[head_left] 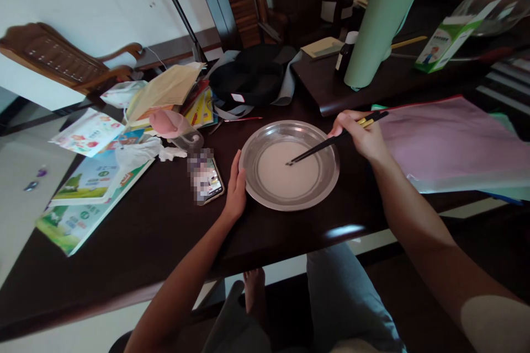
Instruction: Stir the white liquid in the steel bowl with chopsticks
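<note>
A round metal bowl with a pale whitish liquid in it sits on the dark wooden table in front of me. My right hand is closed around a pair of dark chopsticks whose tips dip into the liquid near the bowl's middle. My left hand rests edge-on against the bowl's left rim, fingers straight and together, holding nothing. A phone lies just left of that hand.
Books, leaflets, a pink-lidded clear cup and crumpled plastic clutter the table's left. A black bag lies behind the bowl. A tall green flask, dark bottle and green carton stand at the back right. Pink plastic folders lie right.
</note>
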`<state>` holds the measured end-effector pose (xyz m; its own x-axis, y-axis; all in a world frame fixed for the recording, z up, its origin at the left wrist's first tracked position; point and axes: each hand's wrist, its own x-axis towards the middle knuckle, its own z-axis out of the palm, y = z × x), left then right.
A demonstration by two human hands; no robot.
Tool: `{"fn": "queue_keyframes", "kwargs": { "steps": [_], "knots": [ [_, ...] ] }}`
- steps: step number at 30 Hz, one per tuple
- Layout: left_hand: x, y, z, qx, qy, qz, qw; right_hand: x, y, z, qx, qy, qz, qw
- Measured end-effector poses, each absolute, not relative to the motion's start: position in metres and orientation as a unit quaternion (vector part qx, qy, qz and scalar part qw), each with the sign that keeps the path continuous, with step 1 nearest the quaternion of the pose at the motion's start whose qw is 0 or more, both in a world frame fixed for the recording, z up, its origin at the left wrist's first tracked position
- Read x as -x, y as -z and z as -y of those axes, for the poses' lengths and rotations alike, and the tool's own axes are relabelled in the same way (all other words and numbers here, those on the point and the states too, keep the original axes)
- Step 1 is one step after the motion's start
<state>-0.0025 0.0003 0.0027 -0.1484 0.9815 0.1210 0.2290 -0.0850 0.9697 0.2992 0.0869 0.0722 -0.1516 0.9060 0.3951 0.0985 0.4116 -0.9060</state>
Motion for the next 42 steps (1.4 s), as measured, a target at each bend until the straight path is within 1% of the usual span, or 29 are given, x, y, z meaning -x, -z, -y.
{"fn": "queue_keyframes", "kwargs": {
  "steps": [4, 6, 8, 12, 14, 17, 19, 22, 25, 27, 31, 33, 36, 38, 40, 42],
  "knots": [
    [0.0031, -0.0014, -0.0006, -0.533, -0.507, -0.561, 0.379, -0.2955, -0.0734, -0.0828, 0.357, -0.422, 0.689, 0.468],
    [0.0032, -0.0014, -0.0004, -0.535, -0.507, -0.560, 0.378, -0.2936, -0.0738, -0.0818, 0.355, -0.417, 0.706, 0.448],
    [0.0030, -0.0019, -0.0001, -0.536, -0.505, -0.563, 0.375, -0.2944, -0.0735, -0.0833, 0.368, -0.397, 0.700, 0.465],
    [0.0024, -0.0025, 0.0000, -0.540, -0.504, -0.563, 0.372, -0.3001, -0.0718, -0.0880, 0.390, -0.380, 0.649, 0.532],
    [0.0025, -0.0024, -0.0001, -0.540, -0.506, -0.560, 0.373, -0.3002, -0.0712, -0.0874, 0.379, -0.399, 0.649, 0.526],
    [0.0029, -0.0022, 0.0000, -0.541, -0.506, -0.560, 0.371, -0.2963, -0.0712, -0.0842, 0.362, -0.416, 0.685, 0.476],
    [0.0030, -0.0025, 0.0002, -0.540, -0.505, -0.559, 0.375, -0.2944, -0.0712, -0.0837, 0.363, -0.405, 0.702, 0.460],
    [0.0031, -0.0031, 0.0002, -0.538, -0.505, -0.560, 0.377, -0.2966, -0.0705, -0.0870, 0.377, -0.381, 0.681, 0.498],
    [0.0033, -0.0027, -0.0002, -0.542, -0.507, -0.560, 0.369, -0.3005, -0.0698, -0.0894, 0.371, -0.385, 0.655, 0.534],
    [0.0036, -0.0015, -0.0005, -0.544, -0.507, -0.558, 0.367, -0.3001, -0.0702, -0.0876, 0.359, -0.401, 0.666, 0.517],
    [0.0043, 0.0013, -0.0010, -0.537, -0.509, -0.555, 0.379, -0.2939, -0.0724, -0.0819, 0.347, -0.415, 0.710, 0.450],
    [0.0046, 0.0017, -0.0010, -0.538, -0.508, -0.556, 0.378, -0.2933, -0.0727, -0.0825, 0.358, -0.397, 0.711, 0.457],
    [0.0044, 0.0003, -0.0007, -0.543, -0.506, -0.556, 0.373, -0.2975, -0.0714, -0.0871, 0.375, -0.370, 0.675, 0.516],
    [0.0039, -0.0010, -0.0005, -0.544, -0.506, -0.558, 0.369, -0.3004, -0.0705, -0.0891, 0.370, -0.374, 0.654, 0.544],
    [0.0034, -0.0018, -0.0002, -0.543, -0.505, -0.560, 0.370, -0.3006, -0.0702, -0.0883, 0.362, -0.392, 0.656, 0.533],
    [0.0032, -0.0017, -0.0002, -0.541, -0.506, -0.558, 0.374, -0.2983, -0.0709, -0.0855, 0.358, -0.407, 0.679, 0.494]
  ]
}}
